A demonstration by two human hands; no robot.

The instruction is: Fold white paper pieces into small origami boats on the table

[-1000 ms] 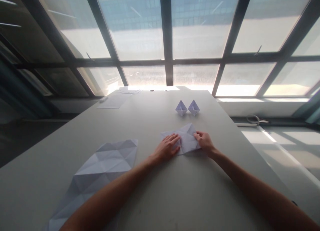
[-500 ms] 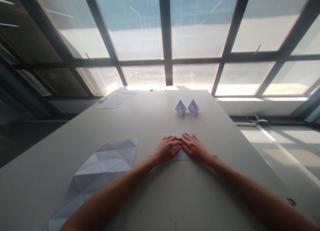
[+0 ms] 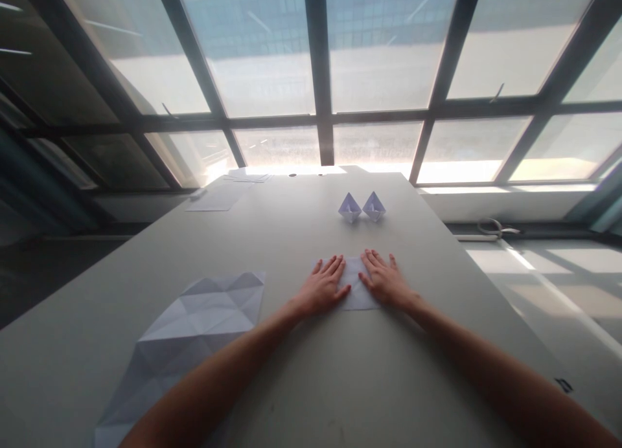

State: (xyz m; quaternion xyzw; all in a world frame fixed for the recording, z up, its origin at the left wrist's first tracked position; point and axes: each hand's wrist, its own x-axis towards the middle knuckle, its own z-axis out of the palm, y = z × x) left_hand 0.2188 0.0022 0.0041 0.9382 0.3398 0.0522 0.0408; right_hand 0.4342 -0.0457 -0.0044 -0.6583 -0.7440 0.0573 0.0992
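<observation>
A small piece of white paper (image 3: 356, 295) lies flat on the table between and partly under my hands. My left hand (image 3: 322, 285) rests on its left side, fingers stretched out and thumb pointing inward. On the right side of the paper lies my right hand (image 3: 385, 278), also flat with its fingers spread. The palms and fingers cover much of the sheet, so its full outline is hidden. Farther back stand two folded paper boats (image 3: 350, 208), side by side. To the left is a larger creased white sheet (image 3: 204, 312), partly behind my left forearm.
Several flat white sheets (image 3: 214, 198) lie at the table's far left. The white table (image 3: 301, 383) reaches back to large framed windows. A coiled cable (image 3: 490, 227) lies beyond the right edge, and a small dark mark (image 3: 564, 385) shows near the front right.
My hands, which met at the middle of the paper, have slid apart to its left and right sides, uncovering its centre. The paper boats and the creased sheet stay in place.
</observation>
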